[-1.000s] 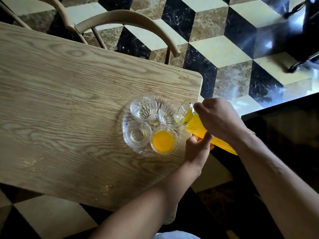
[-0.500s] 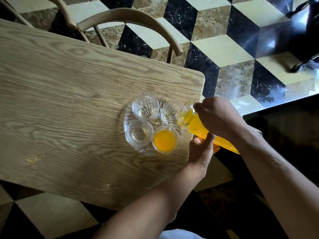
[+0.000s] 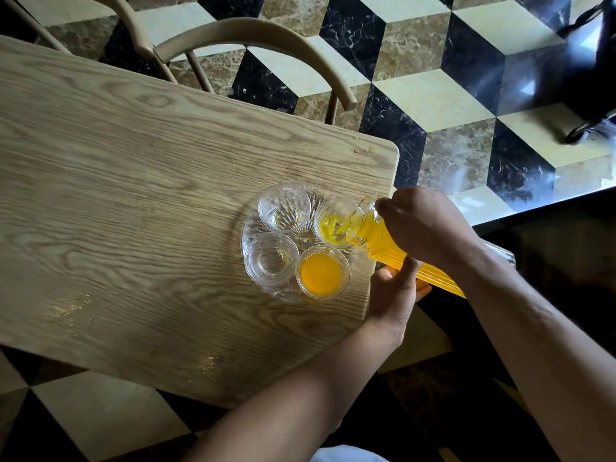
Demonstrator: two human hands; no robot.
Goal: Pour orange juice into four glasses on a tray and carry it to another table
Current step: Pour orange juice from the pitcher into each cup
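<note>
A pale, wood-grain tabletop (image 3: 133,201) with a rounded corner fills the left and middle of the view, carrying a few glinting specks near its near edge and small crumbs by the far corner. Behind it stand curved wooden chair backs (image 3: 260,38), pushed close to the far edge. Toward the right end of the tabletop sits a round clear glass tray (image 3: 248,228) holding four glasses set close together: the far-left glass (image 3: 283,206) and the near-left glass (image 3: 271,258) are empty, the near-right glass (image 3: 322,277) is full of orange juice, and the far-right glass (image 3: 335,226) holds a shallow pool of juice. A ribbed clear pitcher (image 3: 393,255) of orange juice is tipped with its mouth over that far-right glass. The left hand (image 3: 395,295) props the pitcher from below, its thumb pressed against the ribbed side, while the right hand (image 3: 426,225) is clenched over the pitcher near its neck. To the right, beyond the table's edge, the floor (image 3: 433,95) is laid in cream, brown and black marble tiles forming a cube pattern, with a dark surface (image 3: 550,261) under the right forearm.
</note>
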